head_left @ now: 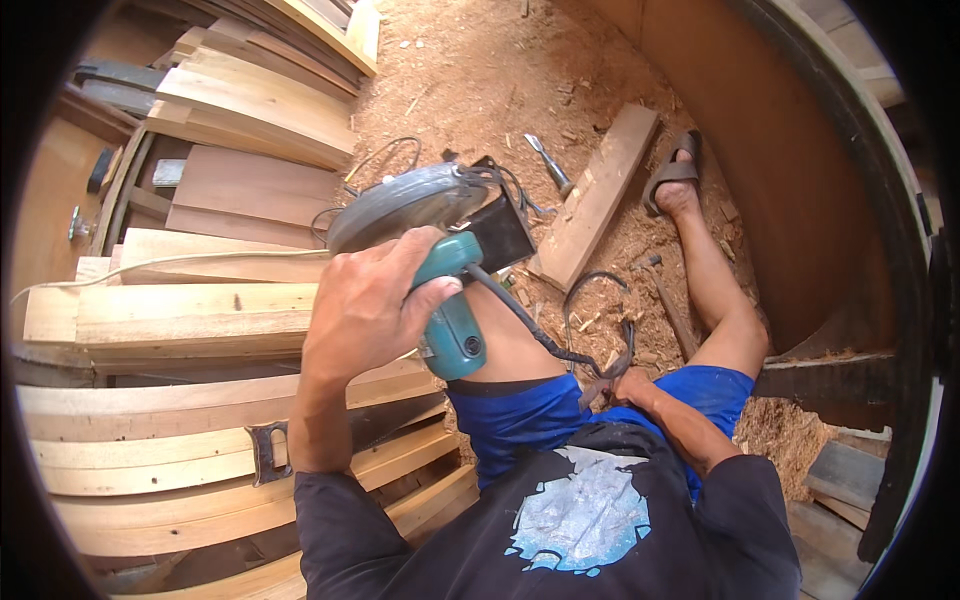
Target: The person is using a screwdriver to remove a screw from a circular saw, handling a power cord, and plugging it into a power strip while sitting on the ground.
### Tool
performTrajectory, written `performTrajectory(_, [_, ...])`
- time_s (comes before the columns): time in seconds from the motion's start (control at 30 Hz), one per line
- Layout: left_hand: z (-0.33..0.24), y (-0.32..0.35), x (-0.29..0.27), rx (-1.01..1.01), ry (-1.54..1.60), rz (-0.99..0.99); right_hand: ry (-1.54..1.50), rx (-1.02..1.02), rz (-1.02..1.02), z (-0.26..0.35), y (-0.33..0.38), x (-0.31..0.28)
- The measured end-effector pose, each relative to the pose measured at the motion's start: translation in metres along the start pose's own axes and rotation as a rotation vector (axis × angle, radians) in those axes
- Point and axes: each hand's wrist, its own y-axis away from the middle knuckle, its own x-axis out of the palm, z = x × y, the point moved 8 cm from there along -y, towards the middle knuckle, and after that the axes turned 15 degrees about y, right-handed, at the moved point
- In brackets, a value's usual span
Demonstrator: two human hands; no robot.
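My left hand is wrapped round the handle of a teal circular saw, held up above my left thigh. Its grey blade guard and dark base plate point away from me. A dark power cord runs from the saw's handle down toward my lap. There my right hand is closed on a gathered part of that cord, by my blue shorts; its fingertips are partly hidden. A wooden board lies on the ground between my feet, with a chisel beside it.
Stacked planks fill the left side, with a handsaw handle resting against them. A pale cable crosses the stack. Between my legs lies a hammer on sawdust. A large curved brown panel stands at the right.
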Motion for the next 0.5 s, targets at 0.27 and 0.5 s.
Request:
performTrajectory(0.27, [0.008,-0.003,0.002,0.062,0.053,0.035,-0.051,0.067,0.123,-0.001,0.104,-0.093])
performTrajectory(0.5, [0.008,-0.035,0.014,-0.008,0.02,0.124,-0.502,-0.259,-0.385,-0.022,0.306,-0.209])
